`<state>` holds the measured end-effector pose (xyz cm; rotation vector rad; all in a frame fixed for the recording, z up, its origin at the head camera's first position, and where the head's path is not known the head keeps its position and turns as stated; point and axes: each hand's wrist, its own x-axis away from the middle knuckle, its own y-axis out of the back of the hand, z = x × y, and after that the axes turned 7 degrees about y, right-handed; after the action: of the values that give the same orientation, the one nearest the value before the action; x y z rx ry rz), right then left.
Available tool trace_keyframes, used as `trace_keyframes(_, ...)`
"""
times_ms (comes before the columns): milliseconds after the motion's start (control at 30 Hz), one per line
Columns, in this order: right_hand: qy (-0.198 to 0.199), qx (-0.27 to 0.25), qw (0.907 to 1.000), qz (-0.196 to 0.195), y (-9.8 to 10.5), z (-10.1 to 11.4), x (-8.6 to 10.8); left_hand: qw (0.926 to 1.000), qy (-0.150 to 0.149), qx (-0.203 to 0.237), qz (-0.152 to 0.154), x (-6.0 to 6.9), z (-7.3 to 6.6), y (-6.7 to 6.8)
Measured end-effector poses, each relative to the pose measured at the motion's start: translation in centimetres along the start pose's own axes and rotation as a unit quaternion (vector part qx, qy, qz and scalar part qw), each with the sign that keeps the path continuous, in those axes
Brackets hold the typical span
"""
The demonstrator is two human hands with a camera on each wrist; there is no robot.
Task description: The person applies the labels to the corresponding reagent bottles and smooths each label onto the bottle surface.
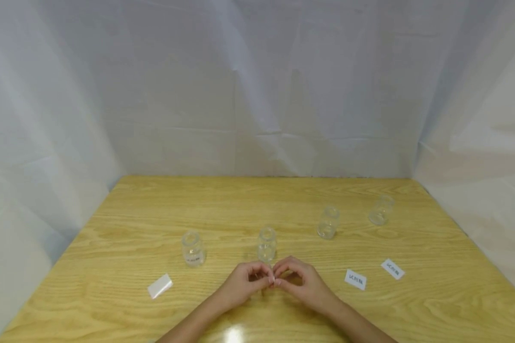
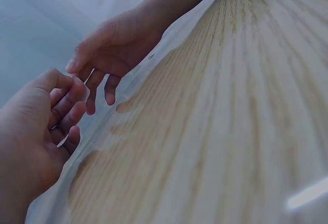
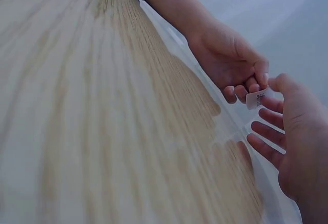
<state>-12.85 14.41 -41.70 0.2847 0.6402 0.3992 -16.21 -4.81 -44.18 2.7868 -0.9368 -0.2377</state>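
Note:
Above the front middle of the table, both hands meet at a small white label (image 3: 254, 100) with dark writing. My left hand (image 1: 245, 285) pinches the label between thumb and forefinger. From the other side, the thumb and forefinger of my right hand (image 1: 301, 282) pinch at its upper edge, the other fingers spread loosely. Fingers hide much of the label in the head view. Just beyond the hands stands a clear glass jar (image 1: 267, 244). To its left, another glass jar (image 1: 192, 247) bears a label with dark writing low on its side.
Two more glass jars, one (image 1: 328, 223) nearer and one (image 1: 382, 210) farther, stand at the back right. Two written labels, one (image 1: 355, 279) beside the other (image 1: 392, 268), lie right of the hands. A plain white slip (image 1: 159, 286) lies at left. White sheeting (image 1: 257, 95) encloses the table.

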Motion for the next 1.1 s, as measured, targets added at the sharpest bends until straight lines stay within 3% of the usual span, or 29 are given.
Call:
trace_keyframes(233,0.004,0.004,1.0,-0.005,0.08,-0.39,0.03,0.9998,0.011,-0.016,-0.007,-0.12,0.07,-0.01)
trace_keyframes(533,-0.002,0.017,0.9996,-0.024,0.34,0.08,-0.06,0.9999,0.005,-0.001,-0.009,-0.07,-0.08,-0.09)
trace_keyframes(800,-0.005,0.013,0.9997,-0.021,0.43,0.17,-0.14,0.9996,0.018,-0.006,-0.02,0.1,-0.49,-0.09)
trace_keyframes(1100,-0.021,0.019,0.9995,-0.016,0.7,0.53,-0.22,0.9997,0.021,-0.002,-0.01,-0.04,-0.31,-0.05)
